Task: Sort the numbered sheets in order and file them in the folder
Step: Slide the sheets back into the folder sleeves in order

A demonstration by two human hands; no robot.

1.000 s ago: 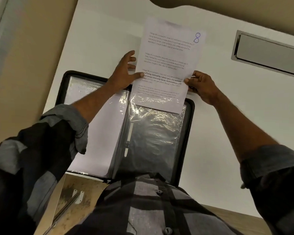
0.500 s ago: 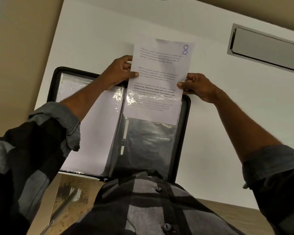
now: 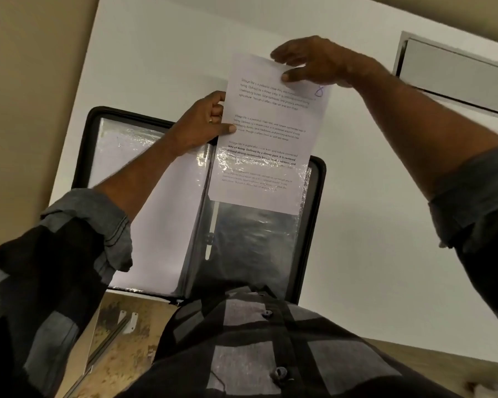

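A black folder lies open on the white table, with clear plastic sleeves on both sides. A printed sheet numbered 8 stands half inside the right-hand sleeve, its upper half sticking out past the folder's far edge. My left hand pinches the sheet's left edge, thumb on the front. My right hand grips the sheet's top edge near the number, thumb on the paper and fingers behind. The left-hand sleeve holds a white sheet.
The white table spreads to the right of the folder. A recessed metal cable tray is set into it at the far right. My plaid shirt covers the folder's near edge. Brown floor with a metal bracket shows below left.
My right hand left the sheet's right edge and now grips its top edge. The sheet has slid a little deeper into the right-hand sleeve.
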